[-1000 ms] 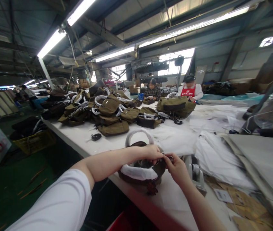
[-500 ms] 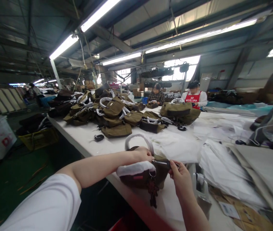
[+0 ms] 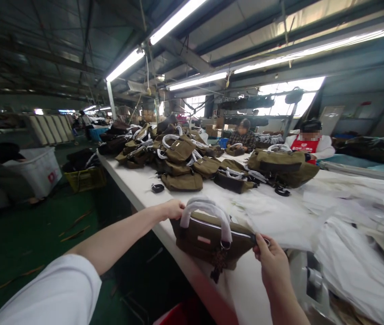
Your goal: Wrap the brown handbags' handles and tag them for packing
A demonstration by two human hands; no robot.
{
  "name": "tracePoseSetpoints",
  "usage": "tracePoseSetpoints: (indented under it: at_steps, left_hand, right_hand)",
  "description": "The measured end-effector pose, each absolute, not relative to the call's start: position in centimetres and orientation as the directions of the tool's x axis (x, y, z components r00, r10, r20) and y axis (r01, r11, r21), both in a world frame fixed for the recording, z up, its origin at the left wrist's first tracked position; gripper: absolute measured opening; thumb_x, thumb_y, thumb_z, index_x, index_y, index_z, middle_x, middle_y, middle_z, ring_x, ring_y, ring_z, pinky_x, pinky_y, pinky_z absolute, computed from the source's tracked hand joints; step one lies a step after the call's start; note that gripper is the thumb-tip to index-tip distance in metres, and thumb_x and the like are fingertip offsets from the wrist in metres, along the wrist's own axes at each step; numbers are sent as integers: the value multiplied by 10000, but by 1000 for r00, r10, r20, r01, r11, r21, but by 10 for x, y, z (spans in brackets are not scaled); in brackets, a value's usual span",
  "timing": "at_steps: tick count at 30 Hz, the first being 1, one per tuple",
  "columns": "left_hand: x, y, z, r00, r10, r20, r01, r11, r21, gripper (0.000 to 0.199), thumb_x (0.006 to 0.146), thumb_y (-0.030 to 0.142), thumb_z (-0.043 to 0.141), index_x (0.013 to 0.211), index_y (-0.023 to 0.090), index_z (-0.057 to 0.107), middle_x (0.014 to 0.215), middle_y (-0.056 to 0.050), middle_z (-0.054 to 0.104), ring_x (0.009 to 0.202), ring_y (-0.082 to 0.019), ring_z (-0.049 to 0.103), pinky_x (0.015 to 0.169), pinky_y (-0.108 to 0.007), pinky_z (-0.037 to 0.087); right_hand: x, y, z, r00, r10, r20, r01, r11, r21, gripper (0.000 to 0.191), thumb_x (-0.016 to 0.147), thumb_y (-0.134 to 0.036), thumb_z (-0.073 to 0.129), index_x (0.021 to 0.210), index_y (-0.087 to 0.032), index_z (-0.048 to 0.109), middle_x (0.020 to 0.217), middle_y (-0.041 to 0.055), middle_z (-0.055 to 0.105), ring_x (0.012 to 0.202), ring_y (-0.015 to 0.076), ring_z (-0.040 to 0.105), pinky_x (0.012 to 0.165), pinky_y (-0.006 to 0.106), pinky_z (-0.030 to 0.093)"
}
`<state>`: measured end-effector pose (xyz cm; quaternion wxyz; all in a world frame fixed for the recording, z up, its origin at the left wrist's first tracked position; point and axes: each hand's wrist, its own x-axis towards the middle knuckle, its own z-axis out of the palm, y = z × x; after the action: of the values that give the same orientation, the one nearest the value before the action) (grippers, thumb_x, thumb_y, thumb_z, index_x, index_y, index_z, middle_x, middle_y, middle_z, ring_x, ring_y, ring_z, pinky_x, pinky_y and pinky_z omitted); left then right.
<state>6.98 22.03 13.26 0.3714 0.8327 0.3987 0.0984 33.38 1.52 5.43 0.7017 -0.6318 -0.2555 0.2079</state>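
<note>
An olive-brown handbag (image 3: 192,246) stands at the near edge of the white table, its zipper drawn along the top. White wrapping covers its handles (image 3: 208,204), which stand up together. A dark charm (image 3: 219,262) hangs from a ring on the front, beside a small pink label (image 3: 203,239). My left hand (image 3: 174,210) grips the bag's upper left corner. At the opposite end, my right hand (image 3: 267,248) pinches the dark tab by the zipper's end, with a metal ring beside the fingers.
Many similar bags lie in a heap (image 3: 178,153) across the table (image 3: 134,194). White sheets (image 3: 354,266) and a metal device (image 3: 309,275) are on the right. Two people sit beyond the table, one in a red apron (image 3: 303,145). A white bin (image 3: 39,174) and yellow crate (image 3: 85,179) stand left.
My left hand has moved from the top opening to the bag's left corner. The zipper line now shows along the top, and the handles have come upright. The view has turned left.
</note>
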Motion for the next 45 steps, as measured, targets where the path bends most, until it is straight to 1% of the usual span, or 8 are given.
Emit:
tracePoseSetpoints:
  at_steps: [9, 12, 16, 21, 25, 30, 39, 45]
  left_hand:
    - [-1, 252, 122, 502, 865, -3, 643, -371, 670, 423, 780, 532, 564, 593, 156, 613, 408, 30, 469, 412, -107, 404, 479, -249, 310]
    - [-4, 243, 119, 509, 852, 122, 603, -454, 656, 321, 764, 455, 619, 850, 150, 668, 666, -17, 648, 584, -143, 550, 568, -259, 410]
    - [8, 213, 128, 600, 688, 408, 419, -705, 573, 542, 682, 339, 738, 1166, 167, 567, 1103, -95, 641, 980, -216, 606, 844, -335, 495]
    - [33, 177, 139, 558, 521, 646, 347, -853, 389, 258, 775, 237, 644, 1016, 167, 582, 946, -70, 656, 886, -210, 623, 821, -347, 505]
    - [32, 167, 140, 453, 577, 679, 358, -816, 454, 70, 816, 207, 574, 872, 178, 606, 821, -43, 673, 770, -185, 637, 721, -297, 509]
    - [-5, 130, 151, 333, 533, 778, 228, -846, 482, 134, 861, 159, 536, 925, 170, 652, 832, -32, 692, 775, -154, 651, 751, -257, 511]
    - [-56, 42, 81, 84, 816, 572, 317, -566, 761, 95, 830, 247, 672, 896, 188, 638, 756, 20, 655, 648, -119, 610, 590, -200, 480]
    - [-50, 13, 37, 536, 737, 412, 274, -613, 741, 173, 755, 138, 692, 805, 200, 538, 653, 48, 564, 575, -107, 545, 543, -208, 425]
  right_hand:
    - [342, 23, 42, 762, 647, 28, -50, 102, -994, 638, 585, -661, 769, 916, -137, 617, 485, -37, 545, 454, 92, 441, 408, 188, 338]
    - [337, 23, 44, 730, 683, 38, -36, 93, -995, 596, 622, -651, 756, 907, -148, 609, 482, -42, 541, 452, 87, 436, 411, 183, 334]
    - [333, 17, 45, 721, 691, 50, 19, 52, -998, 597, 652, -660, 729, 949, -157, 608, 489, -38, 550, 452, 103, 451, 416, 204, 343]
    - [321, 9, 48, 670, 734, 111, 250, -82, -965, 595, 709, -695, 652, 971, -162, 612, 523, -3, 597, 475, 165, 548, 463, 275, 425]
    - [286, -5, 62, 596, 797, 96, 236, -59, -970, 566, 766, -709, 576, 954, -175, 582, 552, 17, 626, 485, 177, 570, 473, 289, 450]
    - [221, -39, 88, 463, 882, 84, 162, 8, -987, 460, 832, -627, 573, 950, -182, 569, 585, -2, 603, 513, 146, 541, 483, 255, 427]
    - [159, -82, 41, 325, 941, -97, 33, -114, -993, 428, 874, -616, 501, 934, -196, 557, 584, -20, 574, 516, 136, 526, 479, 231, 376]
    - [206, -100, -37, 501, 854, -143, 148, -247, -958, 384, 871, -572, 460, 893, -210, 585, 613, -12, 587, 544, 178, 561, 528, 287, 434]
